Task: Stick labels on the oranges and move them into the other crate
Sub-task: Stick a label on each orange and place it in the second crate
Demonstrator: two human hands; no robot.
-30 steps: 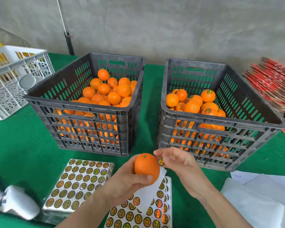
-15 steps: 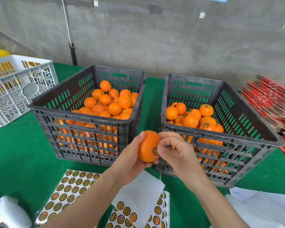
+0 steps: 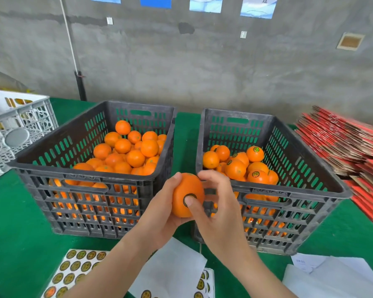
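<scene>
since one second ago both hands have lifted the held orange (image 3: 186, 186), a round bright fruit with smooth skin, from above the sticker sheets up to the front of the two crates. the round black-and-gold label (image 3: 185, 195), which the right fingers pinched then, is now stuck on the side of the fruit that faces the person.

the left hand (image 3: 159, 220) grips the held orange from the left and from below, with the palm against it and the thumb near its top. the right hand (image 3: 220, 211) is curled round its right side. the right thumb (image 3: 191, 202) presses flat on the label and covers most of it, and the forefinger touches the top of the fruit. the held orange is in the air, in front of the gap between the crates, at about the height of their front rims.

the left crate (image 3: 84, 175), of dark grey slotted plastic, holds a heap of plain oranges (image 3: 136, 158). the right crate (image 3: 310, 191), of the same kind, holds fewer fruits, and several labelled oranges (image 3: 255, 153) show among them. both stand on the green cloth table (image 3: 19, 233).

near the person lie a sticker sheet (image 3: 78, 267) with rows of round labels and a white backing paper (image 3: 174, 269), partly under the forearms. a white lattice crate (image 3: 19, 125) stands at the far left, a stack of flat red cardboard (image 3: 342, 143) at the right, and white papers (image 3: 332, 278) at the near right corner.
</scene>
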